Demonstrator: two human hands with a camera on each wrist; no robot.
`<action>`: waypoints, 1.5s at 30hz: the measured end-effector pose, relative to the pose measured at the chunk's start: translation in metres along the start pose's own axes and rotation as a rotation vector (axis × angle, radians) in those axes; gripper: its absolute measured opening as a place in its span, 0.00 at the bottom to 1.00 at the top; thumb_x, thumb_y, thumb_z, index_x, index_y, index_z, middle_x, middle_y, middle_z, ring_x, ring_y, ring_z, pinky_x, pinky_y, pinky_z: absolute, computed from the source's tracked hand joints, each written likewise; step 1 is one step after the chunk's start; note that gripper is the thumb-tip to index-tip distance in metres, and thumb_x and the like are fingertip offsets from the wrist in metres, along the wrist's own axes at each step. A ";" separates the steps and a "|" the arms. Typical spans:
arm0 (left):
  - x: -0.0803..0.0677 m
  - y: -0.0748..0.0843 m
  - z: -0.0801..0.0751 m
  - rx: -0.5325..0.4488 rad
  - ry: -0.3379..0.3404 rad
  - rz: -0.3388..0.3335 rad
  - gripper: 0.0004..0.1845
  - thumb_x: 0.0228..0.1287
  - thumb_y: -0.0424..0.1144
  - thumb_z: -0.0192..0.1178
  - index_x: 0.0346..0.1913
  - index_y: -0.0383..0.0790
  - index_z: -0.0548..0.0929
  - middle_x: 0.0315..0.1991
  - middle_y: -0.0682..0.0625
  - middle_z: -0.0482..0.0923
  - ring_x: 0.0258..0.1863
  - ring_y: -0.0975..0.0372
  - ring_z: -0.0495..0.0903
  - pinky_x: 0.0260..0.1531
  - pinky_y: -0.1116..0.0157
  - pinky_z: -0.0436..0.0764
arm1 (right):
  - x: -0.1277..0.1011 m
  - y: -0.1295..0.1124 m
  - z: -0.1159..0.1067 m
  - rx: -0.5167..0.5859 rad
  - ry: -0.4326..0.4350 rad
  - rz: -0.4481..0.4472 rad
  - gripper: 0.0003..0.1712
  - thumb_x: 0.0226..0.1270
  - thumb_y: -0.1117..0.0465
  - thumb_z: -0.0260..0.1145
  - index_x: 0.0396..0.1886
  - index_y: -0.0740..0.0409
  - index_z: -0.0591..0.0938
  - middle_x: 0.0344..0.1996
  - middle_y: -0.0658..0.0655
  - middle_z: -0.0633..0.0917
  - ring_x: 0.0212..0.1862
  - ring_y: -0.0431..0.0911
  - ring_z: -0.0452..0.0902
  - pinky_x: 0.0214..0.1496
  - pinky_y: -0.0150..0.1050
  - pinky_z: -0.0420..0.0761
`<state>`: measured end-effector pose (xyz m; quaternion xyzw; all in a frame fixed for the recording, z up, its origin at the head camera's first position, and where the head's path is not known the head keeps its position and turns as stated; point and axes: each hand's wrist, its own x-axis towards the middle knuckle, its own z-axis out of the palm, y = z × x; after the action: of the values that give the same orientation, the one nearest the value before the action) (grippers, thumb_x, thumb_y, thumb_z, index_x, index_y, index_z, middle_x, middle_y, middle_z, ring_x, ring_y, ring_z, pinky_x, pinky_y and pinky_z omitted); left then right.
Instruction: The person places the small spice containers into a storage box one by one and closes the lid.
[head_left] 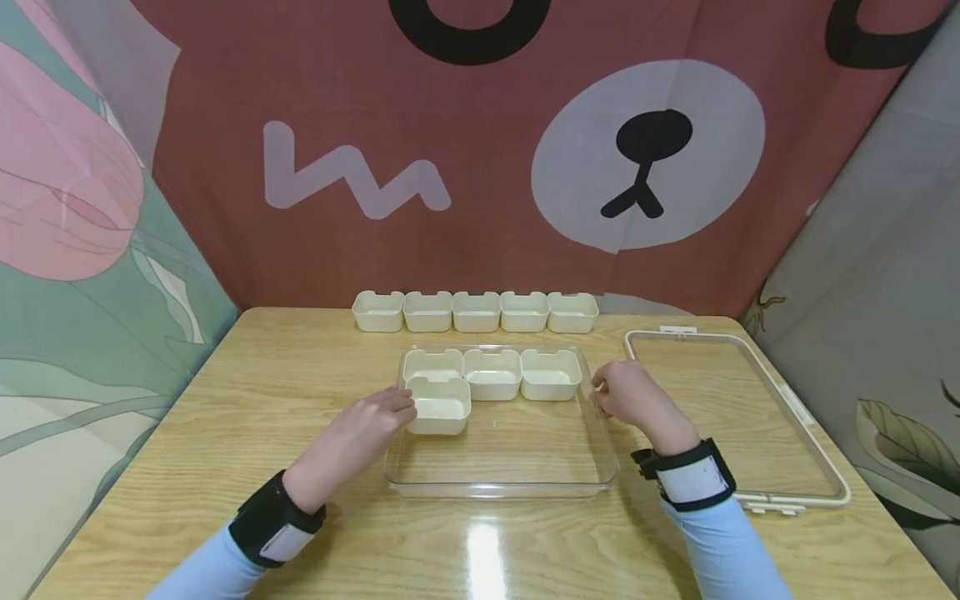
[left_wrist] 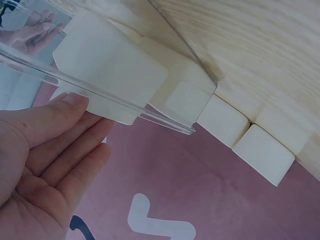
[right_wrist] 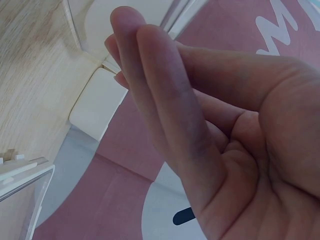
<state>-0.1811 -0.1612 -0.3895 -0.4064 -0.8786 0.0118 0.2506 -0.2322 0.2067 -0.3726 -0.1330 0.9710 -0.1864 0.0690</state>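
The left hand (head_left: 352,440) pinches the left side of a cream tub (head_left: 440,414) at the left wall of a clear tray (head_left: 495,489); whether the tub touches the tray's floor cannot be told. The right hand (head_left: 639,402), fingers nearly straight, is at the right rim, contact unclear. Three tubs (head_left: 492,377) line the tray's back wall. Bare tray floor spans from the pinched tub to the right wall. Beyond, five tubs (head_left: 476,314) stand along the back edge of the worktop (head_left: 300,358); a white-rimmed panel (head_left: 795,501) lies near its right edge.
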 end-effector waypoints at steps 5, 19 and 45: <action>0.000 0.001 0.001 0.018 -0.013 0.004 0.12 0.43 0.23 0.70 0.34 0.37 0.85 0.37 0.46 0.85 0.43 0.58 0.84 0.49 0.63 0.80 | 0.000 0.000 0.000 -0.005 0.007 -0.014 0.15 0.62 0.68 0.63 0.45 0.76 0.80 0.23 0.57 0.86 0.22 0.39 0.81 0.31 0.39 0.81; -0.003 0.002 0.007 0.070 -0.024 0.019 0.12 0.43 0.22 0.69 0.33 0.36 0.85 0.37 0.45 0.85 0.43 0.57 0.84 0.48 0.63 0.80 | 0.001 0.001 0.001 0.002 0.004 -0.005 0.16 0.62 0.68 0.63 0.45 0.76 0.80 0.24 0.59 0.86 0.23 0.41 0.82 0.31 0.39 0.81; -0.003 0.007 0.011 0.051 -0.054 -0.049 0.05 0.49 0.26 0.67 0.23 0.38 0.83 0.23 0.49 0.78 0.27 0.61 0.76 0.28 0.66 0.81 | 0.002 0.001 0.001 -0.009 0.000 0.005 0.16 0.62 0.68 0.63 0.46 0.76 0.80 0.25 0.58 0.86 0.23 0.40 0.81 0.33 0.41 0.82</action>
<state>-0.1796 -0.1571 -0.4016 -0.3779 -0.8941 0.0392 0.2372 -0.2337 0.2067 -0.3740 -0.1309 0.9721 -0.1818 0.0688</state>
